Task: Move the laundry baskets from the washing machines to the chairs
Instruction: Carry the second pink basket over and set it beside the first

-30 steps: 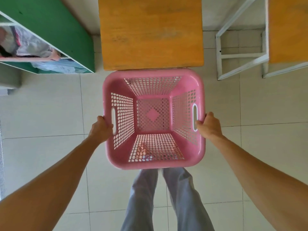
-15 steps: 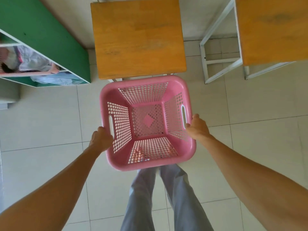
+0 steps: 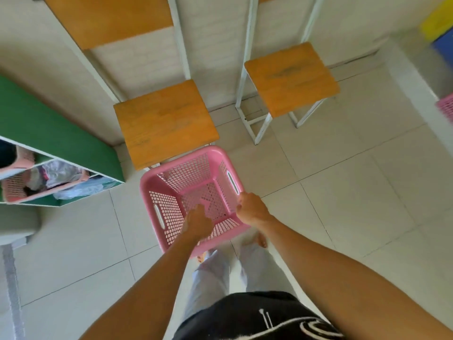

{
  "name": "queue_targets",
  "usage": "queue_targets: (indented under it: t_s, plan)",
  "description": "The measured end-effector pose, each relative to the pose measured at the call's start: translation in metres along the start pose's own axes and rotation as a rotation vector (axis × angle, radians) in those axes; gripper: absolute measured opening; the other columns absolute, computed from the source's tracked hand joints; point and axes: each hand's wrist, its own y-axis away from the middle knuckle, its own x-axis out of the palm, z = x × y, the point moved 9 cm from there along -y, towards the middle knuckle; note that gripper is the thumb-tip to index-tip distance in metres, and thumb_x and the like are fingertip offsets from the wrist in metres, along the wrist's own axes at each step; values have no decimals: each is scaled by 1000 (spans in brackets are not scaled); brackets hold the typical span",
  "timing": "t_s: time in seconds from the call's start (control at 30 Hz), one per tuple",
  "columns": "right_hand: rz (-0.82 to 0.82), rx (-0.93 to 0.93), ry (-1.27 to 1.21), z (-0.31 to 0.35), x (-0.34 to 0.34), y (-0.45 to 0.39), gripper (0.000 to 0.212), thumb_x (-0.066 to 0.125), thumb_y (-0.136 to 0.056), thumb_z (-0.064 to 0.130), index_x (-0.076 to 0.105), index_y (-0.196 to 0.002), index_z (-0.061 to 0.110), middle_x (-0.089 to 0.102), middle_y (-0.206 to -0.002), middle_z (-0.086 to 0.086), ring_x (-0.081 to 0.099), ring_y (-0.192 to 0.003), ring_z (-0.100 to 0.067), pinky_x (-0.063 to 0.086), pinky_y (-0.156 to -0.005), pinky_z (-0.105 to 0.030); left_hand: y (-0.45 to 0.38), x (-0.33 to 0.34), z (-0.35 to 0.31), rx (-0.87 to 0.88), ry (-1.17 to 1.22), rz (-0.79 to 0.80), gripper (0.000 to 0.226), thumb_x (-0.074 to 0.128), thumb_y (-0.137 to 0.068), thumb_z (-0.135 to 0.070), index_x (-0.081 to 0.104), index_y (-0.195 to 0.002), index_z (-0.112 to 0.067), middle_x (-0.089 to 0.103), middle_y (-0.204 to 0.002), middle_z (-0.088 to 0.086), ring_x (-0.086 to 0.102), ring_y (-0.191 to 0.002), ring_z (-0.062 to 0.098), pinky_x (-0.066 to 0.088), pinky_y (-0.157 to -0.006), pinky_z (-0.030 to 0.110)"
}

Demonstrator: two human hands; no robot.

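Note:
The empty pink laundry basket (image 3: 171,190) is low in front of me, tilted, its far corner just before the nearer wooden chair (image 3: 164,121). I cannot tell whether it rests on the floor. My right hand (image 3: 251,209) is curled on the basket's right rim, just below the right handle slot. My left hand (image 3: 198,223) is off the left handle slot, which shows bare, and hangs over the inside of the basket with fingers pointing down and holding nothing. A second wooden chair (image 3: 291,78) stands to the right against the wall.
A green shelf unit (image 3: 54,136) at left holds baskets of clothes. Another pink basket (image 3: 446,109) shows at the right edge, with yellow and blue items (image 3: 441,33) above it. My legs and feet stand right behind the basket on the tiled floor.
The basket has dropped lower and turned. My left hand has let go of the left handle and moved over the basket's inside. My view has risen and now shows both chairs' backs.

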Motion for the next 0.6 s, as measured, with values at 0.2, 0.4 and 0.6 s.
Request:
queue_targets:
  t_s: [0.2,0.4,0.6]
  plan:
    - [-109,-38,66,-73,-62,37,26,47,-95,19,56,-117,10,57,-109,-7,58,-102,-25,50,-76,-34,7,30,-116,160,-165,96,46,52,-88,-10,43,-133,-2,55,-131,13,60,-96,19,54,-76,25]
    - [-217,63,-77,-189,-140,62,29,45,-96,23,57,-118,9,59,-116,-10,58,-108,-27,52,-88,-40,-6,72,-246,247,-351,141,43,47,-91,-14,44,-133,-5,52,-131,13,58,-110,28,47,-86,28]
    - [-326,115,-251,-302,-233,82,30,48,-95,23,61,-119,11,65,-120,-8,60,-110,-27,53,-91,-41,-12,143,-398,371,-448,179,49,44,-91,-29,42,-139,-17,49,-137,10,51,-121,28,44,-92,34]
